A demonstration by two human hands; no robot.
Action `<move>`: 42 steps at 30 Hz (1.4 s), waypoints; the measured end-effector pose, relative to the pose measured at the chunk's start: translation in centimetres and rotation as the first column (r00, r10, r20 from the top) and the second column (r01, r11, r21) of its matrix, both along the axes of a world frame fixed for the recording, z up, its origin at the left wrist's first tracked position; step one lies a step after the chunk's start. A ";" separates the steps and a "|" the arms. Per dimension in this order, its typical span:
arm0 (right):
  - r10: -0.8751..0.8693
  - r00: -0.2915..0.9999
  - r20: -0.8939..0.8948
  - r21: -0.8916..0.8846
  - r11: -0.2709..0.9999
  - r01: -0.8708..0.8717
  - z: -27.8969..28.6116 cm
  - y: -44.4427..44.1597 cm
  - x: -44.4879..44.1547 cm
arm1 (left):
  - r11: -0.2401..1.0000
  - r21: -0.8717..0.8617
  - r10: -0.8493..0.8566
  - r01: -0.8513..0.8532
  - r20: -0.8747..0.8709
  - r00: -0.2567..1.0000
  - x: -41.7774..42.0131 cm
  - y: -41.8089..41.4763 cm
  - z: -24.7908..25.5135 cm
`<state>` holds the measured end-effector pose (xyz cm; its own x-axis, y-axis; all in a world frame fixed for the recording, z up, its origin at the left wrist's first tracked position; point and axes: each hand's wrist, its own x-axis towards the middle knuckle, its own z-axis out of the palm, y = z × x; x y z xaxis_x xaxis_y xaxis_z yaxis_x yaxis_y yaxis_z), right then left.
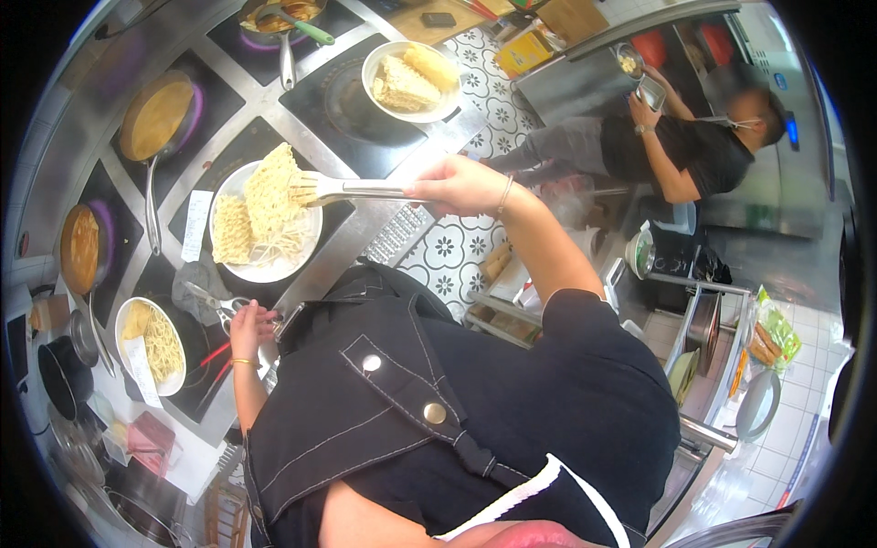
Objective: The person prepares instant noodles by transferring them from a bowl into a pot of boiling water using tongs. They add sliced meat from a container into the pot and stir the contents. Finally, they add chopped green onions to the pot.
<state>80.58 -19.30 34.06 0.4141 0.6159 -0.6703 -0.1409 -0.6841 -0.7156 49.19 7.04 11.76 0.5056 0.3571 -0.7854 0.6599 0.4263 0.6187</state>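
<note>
My right hand (449, 185) grips metal-handled tongs (370, 190), whose pronged tips touch a block of dry noodles (270, 188) above a white bowl (301, 257). Another noodle block (231, 229) and bean sprouts or thin noodles (281, 246) lie in that bowl. My left hand (251, 323) is beside the handles of a pair of scissors (223, 312), fingers slightly bent; whether it holds them is unclear. Red chopsticks (218, 354) lie near it. A printed slip (196, 226) lies beside the bowl. A second bowl (179, 380) of noodles stands lower left.
Pans of brown sauce (154, 116) (83, 250) and a pan with a green-handled utensil (301, 26) sit on induction hobs. Another noodle bowl (384, 109) stands on the far hob. A co-worker (675, 137) holds containers at the right. A metal rack (726, 356) stands lower right.
</note>
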 end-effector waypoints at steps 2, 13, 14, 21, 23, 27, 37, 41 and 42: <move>-0.018 0.999 0.037 -0.051 0.999 0.019 0.3 0.5 0.3 | 1.000 0.007 0.002 -0.002 0.001 1.000 -0.4 -0.3 -0.4; 0.010 0.998 0.069 0.135 0.991 -0.020 -4.6 18.2 7.7 | 0.978 -0.030 0.209 -0.208 0.004 0.978 -3.9 -3.5 0.1; -0.051 0.992 0.118 0.137 0.990 0.035 -6.6 21.2 8.5 | 0.971 -0.020 0.238 -0.238 0.011 0.971 -4.2 -3.8 0.4; 0.109 0.960 0.256 -0.032 0.994 -0.104 -9.7 31.6 9.3 | 0.912 -0.011 0.409 -0.410 -0.021 0.912 -7.4 -5.9 1.0; 0.262 0.623 0.737 -0.155 0.963 -0.222 -10.1 30.9 9.9 | 0.891 -0.018 0.453 -0.454 -0.021 0.891 -8.0 -6.1 1.0; 0.305 0.712 0.633 -0.022 0.926 -0.377 -4.7 21.5 3.6 | 0.874 0.026 0.486 -0.485 -0.017 0.874 -9.2 -6.8 1.4; 0.312 0.839 0.445 -0.135 0.950 -0.282 -5.9 9.7 -7.8 | 0.593 0.785 -0.106 -0.178 0.295 0.950 3.7 2.2 4.1; 0.186 0.887 0.422 -0.115 0.982 -0.151 -7.4 9.4 -9.1 | 0.419 0.905 -0.272 -0.075 0.204 0.940 6.9 1.6 4.2; 0.155 0.891 0.427 -0.111 0.987 -0.118 -7.4 9.2 -9.4 | 0.399 0.916 -0.327 -0.035 0.177 0.928 7.0 1.0 5.0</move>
